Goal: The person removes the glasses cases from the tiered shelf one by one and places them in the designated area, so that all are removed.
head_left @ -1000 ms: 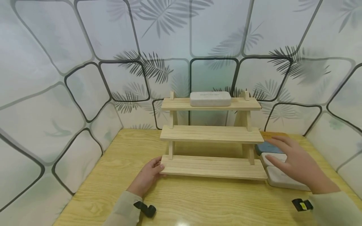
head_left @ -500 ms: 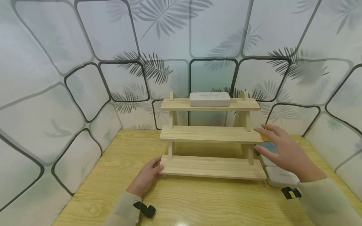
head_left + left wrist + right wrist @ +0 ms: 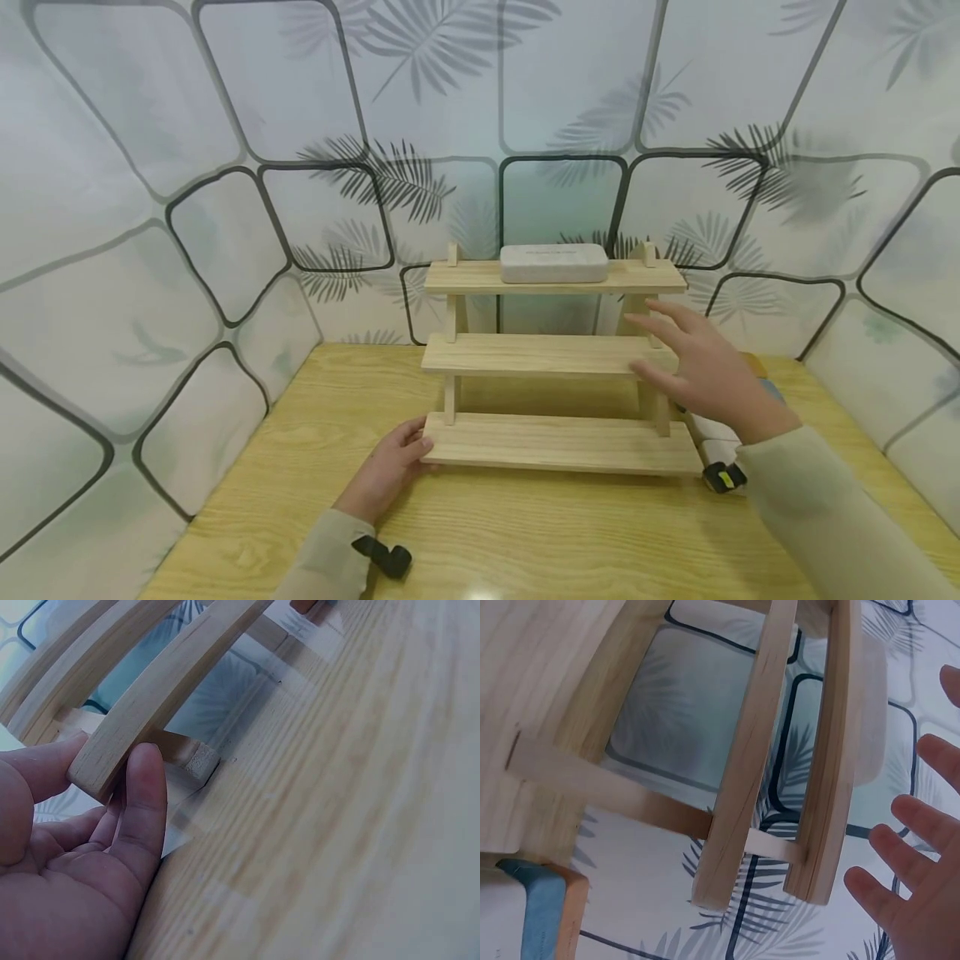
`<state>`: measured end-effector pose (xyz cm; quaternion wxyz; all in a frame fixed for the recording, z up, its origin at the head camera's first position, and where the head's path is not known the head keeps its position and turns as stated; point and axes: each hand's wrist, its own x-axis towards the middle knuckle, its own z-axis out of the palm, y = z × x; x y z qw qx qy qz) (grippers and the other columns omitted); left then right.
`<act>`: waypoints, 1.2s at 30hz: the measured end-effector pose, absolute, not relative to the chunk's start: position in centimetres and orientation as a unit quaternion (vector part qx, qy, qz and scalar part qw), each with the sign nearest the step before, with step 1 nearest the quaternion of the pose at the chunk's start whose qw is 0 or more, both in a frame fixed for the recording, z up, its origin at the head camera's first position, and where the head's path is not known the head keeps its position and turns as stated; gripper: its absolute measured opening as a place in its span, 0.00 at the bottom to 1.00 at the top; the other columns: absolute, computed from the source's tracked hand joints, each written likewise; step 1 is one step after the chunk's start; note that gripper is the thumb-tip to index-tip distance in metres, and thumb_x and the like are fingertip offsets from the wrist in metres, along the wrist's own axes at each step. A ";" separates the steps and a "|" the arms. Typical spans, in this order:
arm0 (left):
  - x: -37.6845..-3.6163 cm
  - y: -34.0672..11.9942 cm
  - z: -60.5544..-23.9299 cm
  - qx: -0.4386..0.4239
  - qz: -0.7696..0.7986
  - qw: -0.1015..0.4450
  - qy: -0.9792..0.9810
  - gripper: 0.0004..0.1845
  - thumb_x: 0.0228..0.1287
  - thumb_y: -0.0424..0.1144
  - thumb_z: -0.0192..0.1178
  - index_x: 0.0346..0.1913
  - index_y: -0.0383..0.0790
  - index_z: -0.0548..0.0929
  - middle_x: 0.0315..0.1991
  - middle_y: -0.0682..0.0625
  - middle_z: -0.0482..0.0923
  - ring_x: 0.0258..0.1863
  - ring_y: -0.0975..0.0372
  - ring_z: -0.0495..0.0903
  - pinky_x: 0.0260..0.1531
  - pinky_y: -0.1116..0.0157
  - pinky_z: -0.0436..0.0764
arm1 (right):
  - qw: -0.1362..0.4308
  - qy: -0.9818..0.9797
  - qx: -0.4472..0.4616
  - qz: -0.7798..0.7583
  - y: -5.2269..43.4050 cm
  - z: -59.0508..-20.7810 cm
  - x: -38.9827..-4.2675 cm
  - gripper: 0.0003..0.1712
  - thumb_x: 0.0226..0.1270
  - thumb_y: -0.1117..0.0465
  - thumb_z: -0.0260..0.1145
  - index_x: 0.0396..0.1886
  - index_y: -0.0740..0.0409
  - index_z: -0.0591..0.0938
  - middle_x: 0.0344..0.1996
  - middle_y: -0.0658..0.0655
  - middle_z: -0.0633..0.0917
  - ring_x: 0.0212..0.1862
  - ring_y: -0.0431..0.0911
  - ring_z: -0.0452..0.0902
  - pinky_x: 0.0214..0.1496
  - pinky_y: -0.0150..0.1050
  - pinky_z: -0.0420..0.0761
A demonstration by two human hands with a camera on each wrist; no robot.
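Observation:
A three-tier wooden display stand is upright on the table in the head view. On its top tier lies a white, rounded oblong case with small print. My left hand holds the left end of the bottom tier; in the left wrist view, thumb and fingers pinch the board's end. In front of the stand's right side hovers my right hand, fingers spread and holding nothing. The right wrist view has this hand apart from the boards and the pale case.
Right of the stand, partly behind my right forearm, lie white cases, a blue one and an orange one. Patterned fabric walls surround the wood-grain table at the back and sides.
My right hand has moved left and upward, from over the cases at the right to in front of the stand's right side. My left hand keeps its hold; stand and top case stay put.

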<state>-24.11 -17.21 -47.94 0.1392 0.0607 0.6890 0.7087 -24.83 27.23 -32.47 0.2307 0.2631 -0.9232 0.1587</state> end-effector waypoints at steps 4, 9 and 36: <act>-24.1 -17.1 -48.0 0.061 0.711 0.131 0.688 0.33 0.79 0.40 0.54 0.77 0.29 0.56 0.69 0.31 0.66 0.61 0.48 0.75 0.54 0.55 0.82 | 0.224 -0.925 0.259 0.165 26.2 -31.9 -25.7 0.37 0.68 0.46 0.70 0.75 0.47 0.72 0.75 0.61 0.64 0.72 0.65 0.58 0.65 0.69 0.65; -24.1 -17.0 -48.0 0.063 0.709 0.130 0.691 0.33 0.79 0.40 0.54 0.77 0.29 0.56 0.69 0.31 0.66 0.60 0.48 0.76 0.54 0.55 0.82 | 0.227 -0.922 0.261 0.172 25.2 -31.0 -26.9 0.40 0.68 0.47 0.70 0.77 0.47 0.68 0.75 0.64 0.62 0.73 0.67 0.57 0.65 0.72 0.64; -24.0 -16.9 -47.9 0.050 0.711 0.128 0.690 0.33 0.79 0.40 0.55 0.77 0.29 0.56 0.69 0.31 0.67 0.61 0.48 0.75 0.54 0.55 0.81 | 0.143 -0.953 0.205 0.171 22.8 -27.7 -34.8 0.46 0.72 0.32 0.57 0.83 0.41 0.54 0.81 0.62 0.46 0.79 0.64 0.41 0.73 0.71 0.49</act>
